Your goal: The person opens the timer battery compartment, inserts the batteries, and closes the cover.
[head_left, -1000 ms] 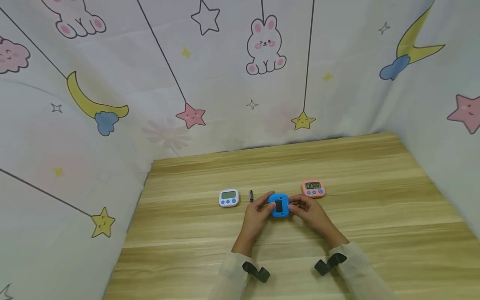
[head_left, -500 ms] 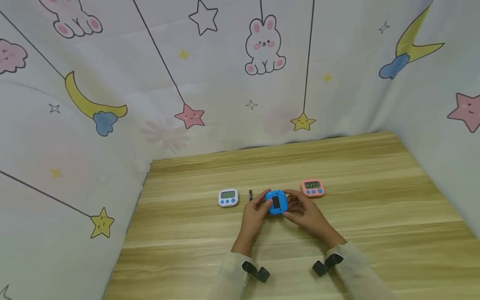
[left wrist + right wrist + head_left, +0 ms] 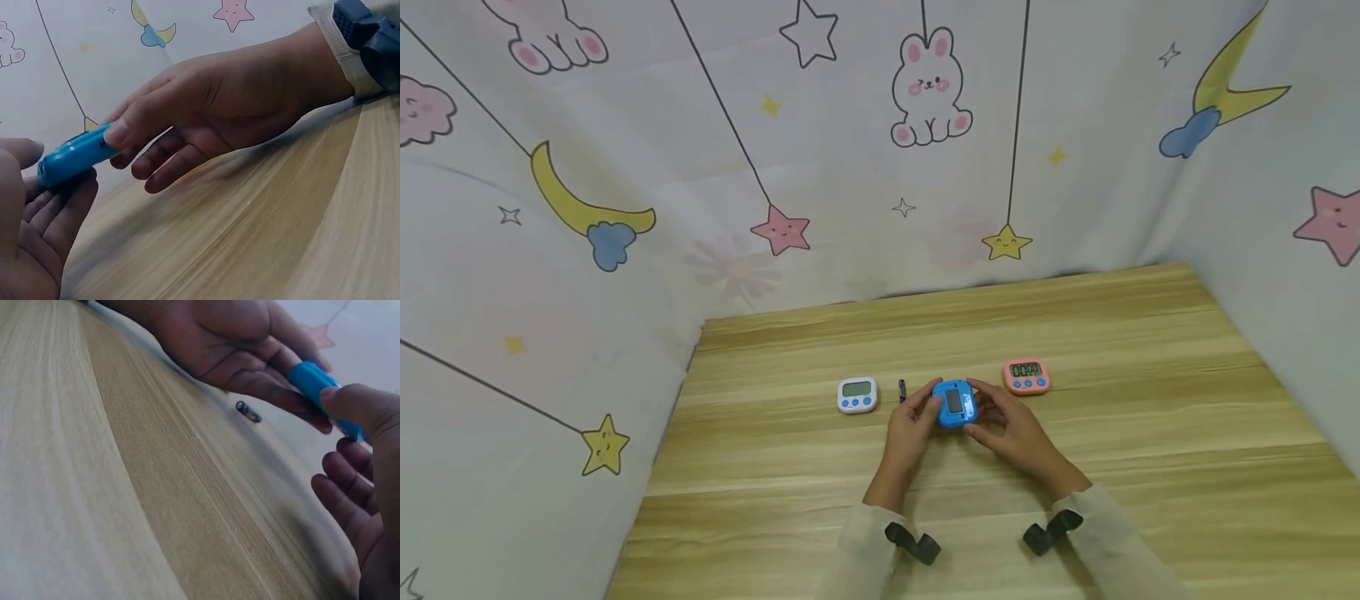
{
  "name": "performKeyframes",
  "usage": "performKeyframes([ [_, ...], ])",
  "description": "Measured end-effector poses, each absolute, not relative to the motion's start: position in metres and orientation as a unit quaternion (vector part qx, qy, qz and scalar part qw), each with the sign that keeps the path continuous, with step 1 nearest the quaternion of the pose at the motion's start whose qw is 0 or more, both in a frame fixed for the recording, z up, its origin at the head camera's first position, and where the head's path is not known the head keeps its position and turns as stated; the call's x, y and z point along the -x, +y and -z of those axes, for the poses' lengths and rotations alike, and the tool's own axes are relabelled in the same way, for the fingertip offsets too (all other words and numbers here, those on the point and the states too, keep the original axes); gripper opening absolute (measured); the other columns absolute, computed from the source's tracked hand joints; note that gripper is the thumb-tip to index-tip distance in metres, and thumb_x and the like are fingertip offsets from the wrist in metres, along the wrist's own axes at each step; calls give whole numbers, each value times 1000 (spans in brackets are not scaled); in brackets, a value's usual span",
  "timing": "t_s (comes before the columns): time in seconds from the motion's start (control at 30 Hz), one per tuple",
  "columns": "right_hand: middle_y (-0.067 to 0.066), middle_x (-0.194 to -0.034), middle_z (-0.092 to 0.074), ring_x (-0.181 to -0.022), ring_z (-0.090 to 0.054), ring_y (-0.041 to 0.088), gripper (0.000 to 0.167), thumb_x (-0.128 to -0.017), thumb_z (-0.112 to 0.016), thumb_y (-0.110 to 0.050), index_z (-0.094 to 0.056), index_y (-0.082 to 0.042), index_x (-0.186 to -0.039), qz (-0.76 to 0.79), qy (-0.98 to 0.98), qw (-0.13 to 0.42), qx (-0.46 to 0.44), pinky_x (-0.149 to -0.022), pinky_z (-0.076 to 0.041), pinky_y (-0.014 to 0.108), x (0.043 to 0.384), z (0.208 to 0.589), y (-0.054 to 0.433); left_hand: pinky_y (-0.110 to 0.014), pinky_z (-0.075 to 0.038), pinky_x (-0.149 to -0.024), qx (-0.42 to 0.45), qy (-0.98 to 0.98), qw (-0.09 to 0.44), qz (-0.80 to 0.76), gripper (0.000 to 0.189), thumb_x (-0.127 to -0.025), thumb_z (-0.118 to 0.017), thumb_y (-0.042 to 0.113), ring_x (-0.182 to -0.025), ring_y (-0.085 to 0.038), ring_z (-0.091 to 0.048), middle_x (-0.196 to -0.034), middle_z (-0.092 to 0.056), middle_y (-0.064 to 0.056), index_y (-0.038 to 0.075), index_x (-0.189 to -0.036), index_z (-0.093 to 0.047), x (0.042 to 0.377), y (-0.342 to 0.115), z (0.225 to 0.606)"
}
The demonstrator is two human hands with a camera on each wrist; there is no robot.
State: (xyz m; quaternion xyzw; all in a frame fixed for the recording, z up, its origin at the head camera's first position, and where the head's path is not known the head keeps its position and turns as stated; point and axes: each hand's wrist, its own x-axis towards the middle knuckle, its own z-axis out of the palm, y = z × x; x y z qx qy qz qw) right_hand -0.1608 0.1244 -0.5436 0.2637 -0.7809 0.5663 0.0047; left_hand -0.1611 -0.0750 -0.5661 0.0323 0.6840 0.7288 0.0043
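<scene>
Blue timer (image 3: 957, 404) is up off the table (image 3: 760, 483); I see left hand (image 3: 910, 429) and right hand (image 3: 1011, 425) each pinching one side. Recess or screen, I can't tell what its dark patch (image 3: 953, 402) is. For handling it well, I'd steady with the left, work the rim with the right, squeeze lightly. Battery (image 3: 902, 389) lies just beside the left knuckles; bump risk. White timer (image 3: 857, 395) left, pink timer (image 3: 1026, 377) right. Table's far edge sits well beyond; most open room rightward.
</scene>
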Motion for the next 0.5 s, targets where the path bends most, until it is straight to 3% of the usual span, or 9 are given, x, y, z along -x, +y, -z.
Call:
performKeyframes([
  [0.13,10,-114,-58,-102,-60,25,63,-88,-73,-8,-45,-7,-144,-560,-790,7,-247,-88,-54,39,169,561,127,-30,-52,-90,-46,668,10,-742,44,-103,-49,36,-120,-20,-57,-134,-59,-7,9,-137,-57,161,-75,564],
  [0.27,8,-114,-60,-102,-61,20,56,-91,-70,-14,-48,-8,-142,-563,-789,14,-244,-88,-54,33,173,566,130,-36,-49,-97,-70,645,26,-760,49,-106,-42,34,-125,-24,-53,-140,-52,-12,2,-141,-50,162,-75,562],
  [0.5,7,-119,-62,-104,-61,18,41,-96,-64,-19,-55,-6,-134,-561,-796,21,-226,-87,-54,27,171,564,131,-37,-47,-99,-106,654,31,-749,44,-104,-49,16,-124,-25,-53,-143,-49,-14,3,-145,-44,159,-76,562],
])
